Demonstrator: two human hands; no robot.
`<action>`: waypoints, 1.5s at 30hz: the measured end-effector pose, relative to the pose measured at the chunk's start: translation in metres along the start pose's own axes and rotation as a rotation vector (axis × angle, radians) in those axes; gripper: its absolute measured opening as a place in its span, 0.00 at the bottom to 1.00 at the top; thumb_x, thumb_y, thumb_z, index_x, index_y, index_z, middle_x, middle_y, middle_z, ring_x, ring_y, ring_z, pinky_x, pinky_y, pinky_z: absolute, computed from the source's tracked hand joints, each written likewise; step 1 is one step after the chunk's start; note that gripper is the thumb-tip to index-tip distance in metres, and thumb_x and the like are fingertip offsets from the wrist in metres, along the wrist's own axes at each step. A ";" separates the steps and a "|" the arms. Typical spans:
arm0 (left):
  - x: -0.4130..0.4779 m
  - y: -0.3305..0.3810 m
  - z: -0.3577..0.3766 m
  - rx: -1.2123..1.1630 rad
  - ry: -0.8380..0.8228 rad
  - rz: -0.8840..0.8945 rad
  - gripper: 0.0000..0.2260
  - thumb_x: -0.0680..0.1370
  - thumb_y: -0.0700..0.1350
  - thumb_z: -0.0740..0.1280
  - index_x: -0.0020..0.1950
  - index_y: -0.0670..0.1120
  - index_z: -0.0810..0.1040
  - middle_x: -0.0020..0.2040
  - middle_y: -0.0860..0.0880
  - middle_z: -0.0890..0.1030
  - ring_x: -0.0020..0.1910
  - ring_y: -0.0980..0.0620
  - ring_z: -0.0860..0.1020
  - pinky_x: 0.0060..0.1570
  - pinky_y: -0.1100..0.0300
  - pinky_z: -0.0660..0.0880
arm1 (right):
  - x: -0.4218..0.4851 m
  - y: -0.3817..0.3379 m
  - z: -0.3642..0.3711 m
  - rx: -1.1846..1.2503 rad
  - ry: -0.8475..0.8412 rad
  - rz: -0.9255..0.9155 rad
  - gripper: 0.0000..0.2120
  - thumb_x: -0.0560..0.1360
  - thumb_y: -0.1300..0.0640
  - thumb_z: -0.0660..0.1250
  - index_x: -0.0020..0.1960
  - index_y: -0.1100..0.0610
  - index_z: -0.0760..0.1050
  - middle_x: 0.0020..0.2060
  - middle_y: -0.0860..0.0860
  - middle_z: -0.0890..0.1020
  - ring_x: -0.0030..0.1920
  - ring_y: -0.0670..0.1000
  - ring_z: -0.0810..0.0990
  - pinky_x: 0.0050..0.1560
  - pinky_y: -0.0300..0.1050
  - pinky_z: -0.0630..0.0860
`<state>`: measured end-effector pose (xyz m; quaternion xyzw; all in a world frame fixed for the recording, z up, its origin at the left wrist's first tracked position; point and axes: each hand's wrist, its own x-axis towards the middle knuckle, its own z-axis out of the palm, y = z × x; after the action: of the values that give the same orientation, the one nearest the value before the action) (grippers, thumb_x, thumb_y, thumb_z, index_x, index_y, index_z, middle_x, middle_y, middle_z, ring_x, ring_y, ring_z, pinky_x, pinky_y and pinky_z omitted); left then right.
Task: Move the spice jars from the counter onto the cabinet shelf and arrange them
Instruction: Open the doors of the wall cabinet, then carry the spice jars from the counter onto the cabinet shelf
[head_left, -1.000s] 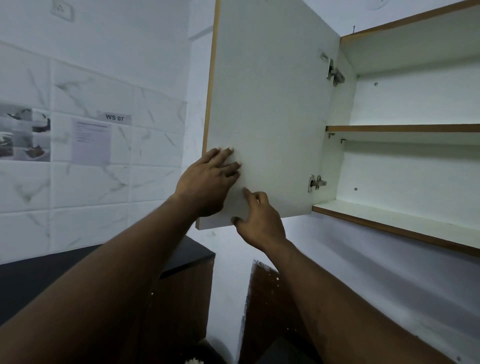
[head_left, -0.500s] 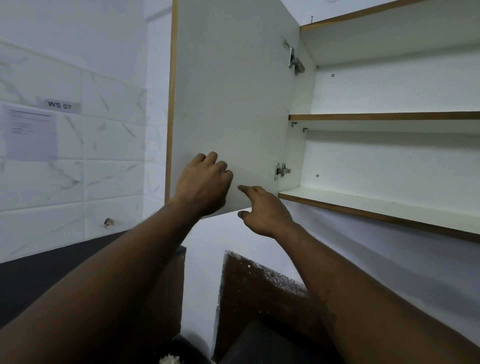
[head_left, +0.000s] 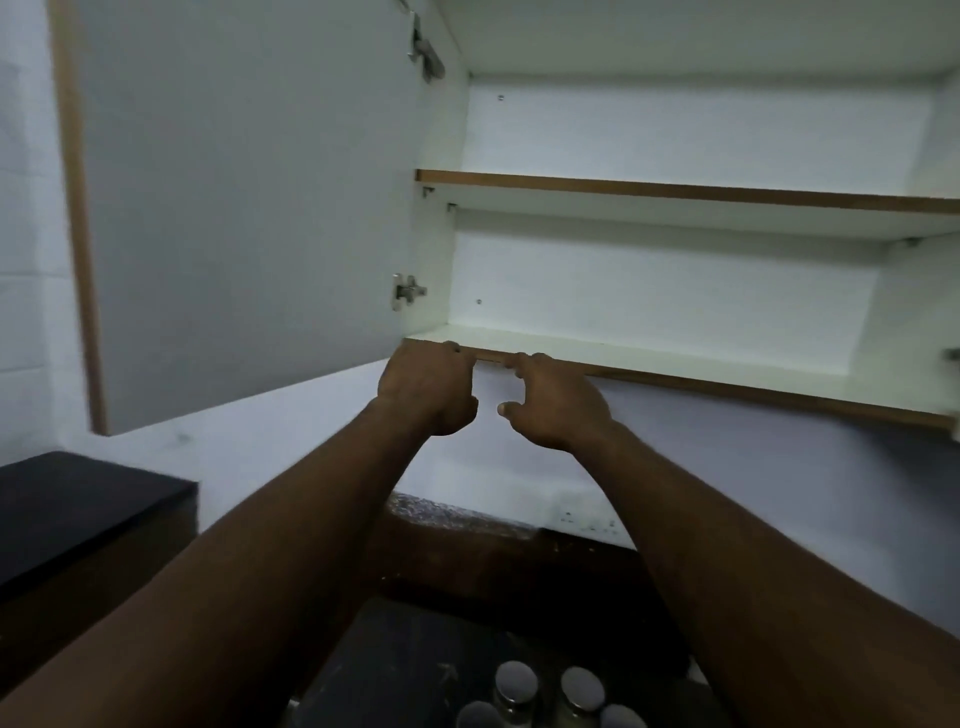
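Several spice jars (head_left: 515, 682) with silver lids stand on the dark counter (head_left: 410, 670) at the bottom edge of the view, between my forearms. Above them the wall cabinet is open, and nothing stands on its lower shelf (head_left: 649, 358) or its upper shelf (head_left: 675, 193). My left hand (head_left: 426, 387) is raised to the left front corner of the lower shelf, fingers curled into a fist and holding nothing. My right hand (head_left: 556, 400) is just beside it, fingers loosely bent, fingertips at the shelf's brown front edge, thumb sticking out.
The white cabinet door (head_left: 234, 208) hangs swung wide open to the left, its lower corner well out over the counter. A second dark counter top (head_left: 78, 509) juts out at the left. White wall lies below the cabinet.
Both hands have left the door and moved right to the lower shelf's front edge. The door has swung further open. The view has dropped and the jars have come into sight.
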<state>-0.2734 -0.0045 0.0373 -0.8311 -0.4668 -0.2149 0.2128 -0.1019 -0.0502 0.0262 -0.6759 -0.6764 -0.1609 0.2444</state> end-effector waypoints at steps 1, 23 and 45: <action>0.006 0.011 0.003 -0.021 0.002 0.028 0.22 0.76 0.56 0.65 0.67 0.50 0.74 0.62 0.49 0.80 0.57 0.44 0.79 0.47 0.53 0.74 | -0.004 0.013 -0.005 -0.028 -0.004 0.035 0.31 0.75 0.43 0.70 0.75 0.48 0.67 0.69 0.49 0.76 0.68 0.55 0.75 0.62 0.53 0.76; 0.052 0.188 0.029 -0.306 -0.103 0.414 0.44 0.74 0.74 0.58 0.81 0.48 0.54 0.82 0.48 0.56 0.80 0.43 0.56 0.73 0.39 0.62 | -0.119 0.164 -0.084 -0.294 -0.017 0.484 0.37 0.76 0.43 0.70 0.80 0.47 0.60 0.78 0.49 0.67 0.74 0.55 0.70 0.68 0.54 0.72; -0.043 0.340 0.152 -0.445 -0.417 0.530 0.35 0.75 0.61 0.68 0.77 0.49 0.63 0.71 0.45 0.73 0.67 0.42 0.74 0.62 0.45 0.74 | -0.280 0.261 0.053 -0.044 -0.267 0.608 0.29 0.75 0.46 0.72 0.73 0.50 0.69 0.62 0.52 0.80 0.61 0.56 0.80 0.57 0.50 0.78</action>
<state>0.0252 -0.1108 -0.1623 -0.9742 -0.2117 -0.0752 -0.0237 0.1415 -0.2460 -0.2001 -0.8672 -0.4659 -0.0053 0.1759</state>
